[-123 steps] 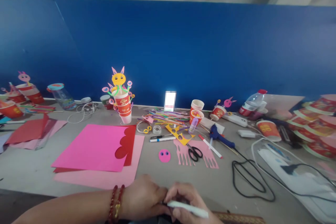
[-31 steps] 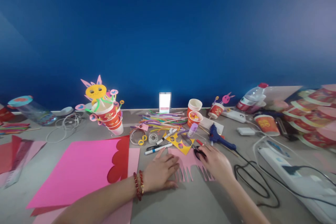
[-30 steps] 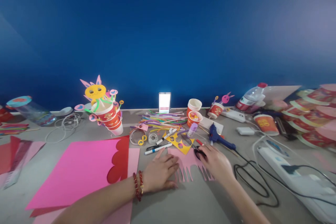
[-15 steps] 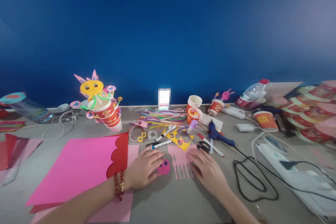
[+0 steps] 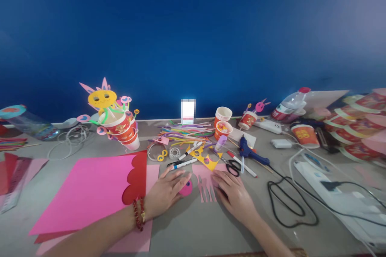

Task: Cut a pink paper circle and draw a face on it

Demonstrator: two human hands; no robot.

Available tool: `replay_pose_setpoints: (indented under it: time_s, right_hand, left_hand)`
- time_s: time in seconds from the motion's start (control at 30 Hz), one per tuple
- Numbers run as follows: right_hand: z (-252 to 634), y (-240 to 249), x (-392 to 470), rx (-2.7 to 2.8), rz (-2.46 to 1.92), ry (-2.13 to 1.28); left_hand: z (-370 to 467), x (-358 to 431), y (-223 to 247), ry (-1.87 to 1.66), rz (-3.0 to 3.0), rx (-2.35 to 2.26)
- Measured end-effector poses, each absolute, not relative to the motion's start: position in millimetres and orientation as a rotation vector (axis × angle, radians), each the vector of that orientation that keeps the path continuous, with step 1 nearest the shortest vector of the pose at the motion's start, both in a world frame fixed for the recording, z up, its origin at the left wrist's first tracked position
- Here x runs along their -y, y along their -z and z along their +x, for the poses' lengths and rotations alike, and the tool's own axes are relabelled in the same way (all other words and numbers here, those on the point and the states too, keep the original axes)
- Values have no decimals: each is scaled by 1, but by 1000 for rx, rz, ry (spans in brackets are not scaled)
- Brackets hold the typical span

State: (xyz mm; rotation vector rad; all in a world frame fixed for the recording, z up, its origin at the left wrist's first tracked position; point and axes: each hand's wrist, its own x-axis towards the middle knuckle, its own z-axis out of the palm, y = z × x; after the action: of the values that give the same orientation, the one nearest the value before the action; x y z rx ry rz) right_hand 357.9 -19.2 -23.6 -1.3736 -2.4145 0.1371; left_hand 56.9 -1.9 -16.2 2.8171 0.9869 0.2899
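Note:
Palm down, my left hand [image 5: 165, 192] lies with its fingers extended, the fingertips over the edge of a round magenta paper piece [image 5: 186, 189] with dark eye spots. My right hand [image 5: 235, 194] rests flat, fingers extended, on the right side of a light pink paper [image 5: 208, 172] with narrow cut-out shapes. Neither hand is closed around anything. Just beyond the hands are a blue-capped marker [image 5: 184, 164], yellow paper with round holes [image 5: 211, 162], black scissors [image 5: 233, 167] and a red-capped marker [image 5: 244, 165].
Pink sheets [image 5: 90, 192] cover the left. A decorated cup stack [image 5: 120, 128] stands behind them. Pipe cleaners [image 5: 187, 133], cups [image 5: 223, 128] and a blue glue gun [image 5: 251, 153] lie farther back. A black cable [image 5: 269, 204] and power strip [image 5: 334, 200] are at the right.
My left fingers now reach farther over the magenta circle. My right hand has shifted slightly left over the pink paper. The whole view has moved a little.

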Motion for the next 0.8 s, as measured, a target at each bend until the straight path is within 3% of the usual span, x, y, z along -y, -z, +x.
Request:
replay_pose_setpoints:
  time_s: [0.23, 0.4, 0.6, 0.8]
  right_hand:
    - [348, 19, 31, 2424, -1311, -179]
    - [336, 9, 28, 2420, -1257, -271]
    - [334, 6, -1, 2523, -1226, -306]
    - [358, 16, -25, 2503, -1393, -122]
  left_hand:
    - [23, 13, -5, -205, 2801, -1070]
    - [47, 9, -20, -252, 2752, -932]
    - [88, 12, -4, -156, 2891, -677]
    - [83, 19, 4, -132, 2914, -698]
